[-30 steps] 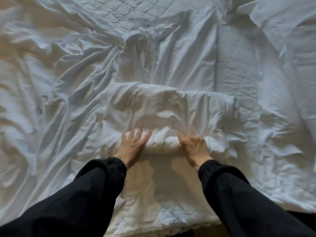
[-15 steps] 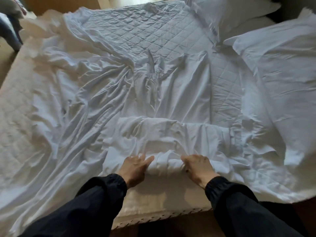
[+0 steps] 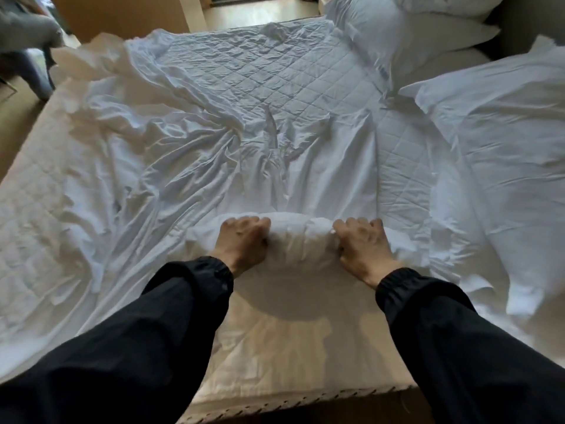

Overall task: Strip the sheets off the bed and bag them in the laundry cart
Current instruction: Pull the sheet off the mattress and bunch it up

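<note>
A loose white sheet (image 3: 171, 166) lies crumpled across the quilted mattress pad (image 3: 275, 71). Its near part is rolled into a thick white bundle (image 3: 302, 237) in the middle of the bed, close to the near edge. My left hand (image 3: 241, 243) grips the bundle's left side with curled fingers. My right hand (image 3: 362, 243) grips its right side, fingers curled over the top. Both black sleeves reach in from below. No laundry cart is in view.
White pillows (image 3: 409, 29) are stacked at the far right, and a large white pillow or duvet (image 3: 501, 127) lies along the right side. A second person (image 3: 27, 47) stands at the far left corner. The mattress's near edge (image 3: 305, 396) shows at the bottom.
The bundle has been rolled away from me and is thicker. Both hands moved forward and now curl over its top. The view has pulled back, showing the whole bed.
</note>
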